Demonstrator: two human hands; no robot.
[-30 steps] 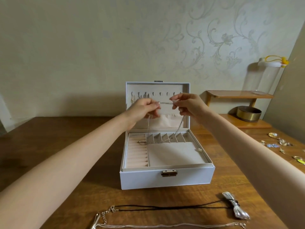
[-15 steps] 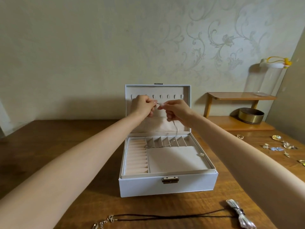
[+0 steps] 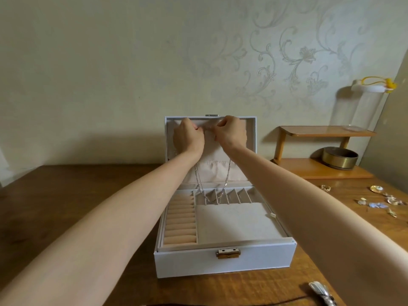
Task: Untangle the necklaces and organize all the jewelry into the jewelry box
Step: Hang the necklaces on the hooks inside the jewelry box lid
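Note:
A white jewelry box stands open on the wooden table, its lid upright. My left hand and my right hand are raised side by side at the top of the lid's inner face, each pinching an end of a thin silver necklace. The chain hangs in a loop down the lid's pocket, and its bottom reaches the small divided compartments. My hands hide the lid's hooks. A black cord necklace and a silver pendant lie at the bottom right edge.
Several small gold and blue jewelry pieces lie scattered on the table at right. A wooden two-tier shelf with a brass bowl and a clear dome stands at the back right.
Both hands rose from mid-lid to the lid's top edge and drew together, lifting the silver chain so it hangs higher. The view tilted up, so the necklaces in front left view.

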